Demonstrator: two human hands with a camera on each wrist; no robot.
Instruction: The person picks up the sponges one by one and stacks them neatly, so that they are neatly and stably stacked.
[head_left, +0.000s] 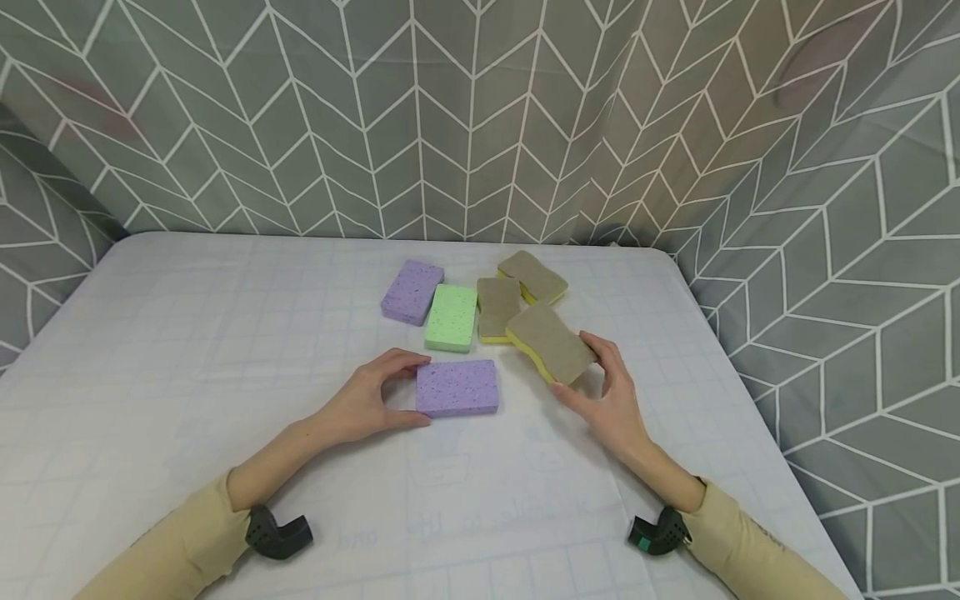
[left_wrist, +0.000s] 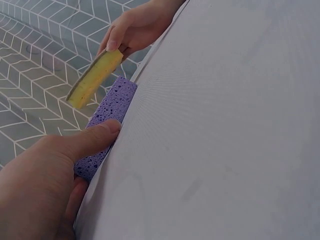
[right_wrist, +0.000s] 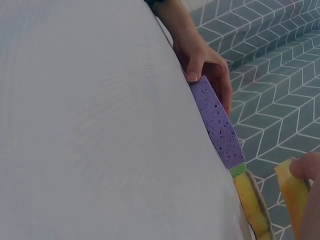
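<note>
My left hand [head_left: 363,400] pinches the left end of a pitted purple sponge [head_left: 457,388] lying flat on the table, thumb at its near edge and fingers at its far edge. Raised above the tabletop, a yellow sponge with a grey-brown scouring side [head_left: 553,342] is held between thumb and fingers of my right hand [head_left: 617,408]. Its scouring side faces up, and its yellow edge [left_wrist: 96,80] shows in the left wrist view. In the right wrist view, the purple sponge [right_wrist: 217,122] stretches away from the left hand's thumb, and the right hand [right_wrist: 309,175] is partly cut off.
Behind the hands, another purple sponge [head_left: 412,292] touches or overlaps a light green sponge [head_left: 451,317]. Two more yellow sponges with scouring tops lie to the right, one nearer [head_left: 498,308] and one farther [head_left: 533,277]. A patterned grey curtain [head_left: 450,117] hangs behind the white-covered table [head_left: 225,333].
</note>
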